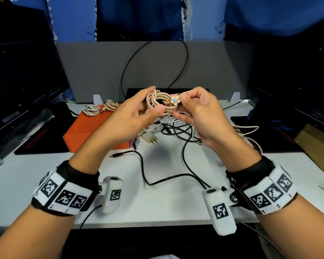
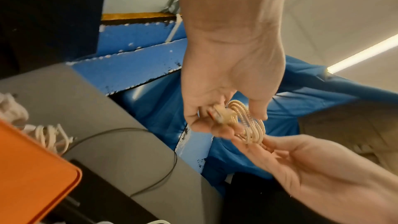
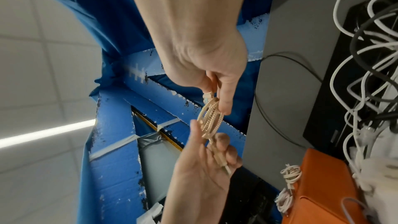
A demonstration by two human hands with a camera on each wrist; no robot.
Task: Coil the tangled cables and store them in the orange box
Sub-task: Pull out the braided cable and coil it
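Note:
A rose-gold beaded cable [image 1: 153, 99], wound into a small coil, is held up above the table between both hands. My left hand [image 1: 151, 106] grips the coil's left side with thumb and fingers [image 2: 237, 122]. My right hand [image 1: 183, 98] pinches the end by the coil's flower-shaped clasp [image 1: 175, 99], also seen in the right wrist view [image 3: 215, 101]. The coil [image 3: 210, 120] shows edge-on there. The orange box [image 1: 94, 128] stands to the left, with two coiled white cables [image 1: 91, 110] lying on it. Beneath the hands lies a tangle of black and white cables [image 1: 178, 129].
A white plug adapter [image 1: 150, 138] lies by the box. A black cable with a barrel plug [image 1: 116, 155] trails over the near table. A grey divider panel [image 1: 101, 71] closes the back. Dark monitors and black mats [image 1: 41, 141] flank both sides.

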